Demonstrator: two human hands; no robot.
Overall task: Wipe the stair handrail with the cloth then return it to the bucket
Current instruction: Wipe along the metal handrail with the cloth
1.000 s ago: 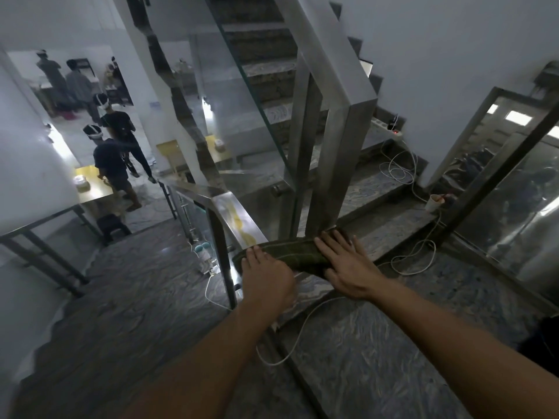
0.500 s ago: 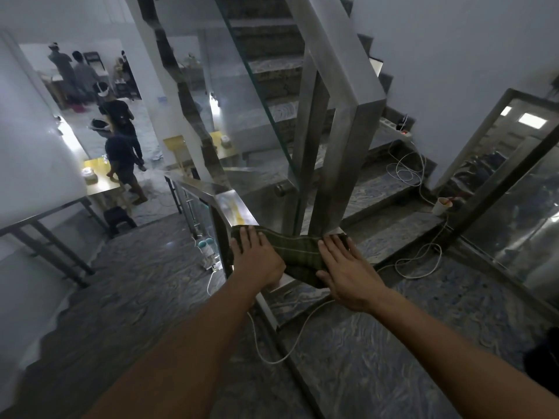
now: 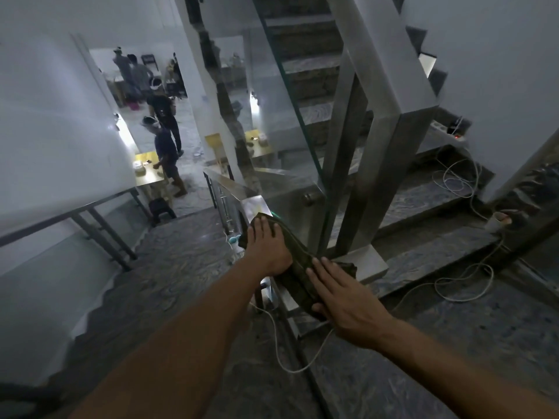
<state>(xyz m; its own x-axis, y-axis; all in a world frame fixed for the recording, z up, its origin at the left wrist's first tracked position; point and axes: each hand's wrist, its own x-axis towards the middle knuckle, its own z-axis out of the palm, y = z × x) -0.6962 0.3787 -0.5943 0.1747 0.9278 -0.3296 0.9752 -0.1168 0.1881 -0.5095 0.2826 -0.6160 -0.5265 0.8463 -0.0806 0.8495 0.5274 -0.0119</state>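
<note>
Presently: dark green cloth (image 3: 298, 278) draped on steel handrail (image 3: 252, 207), likely soft, light; left hand (image 3: 267, 247), right hand (image 3: 344, 293) pressing flat, open-palmed.

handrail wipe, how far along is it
In hand: both hands press the dark green cloth flat along the steel handrail, the left hand farther down it, the right hand nearer. Nothing shows which stretch is already clean. Left: finish wiping, then return the cloth to the bucket, which is out of view.
</note>
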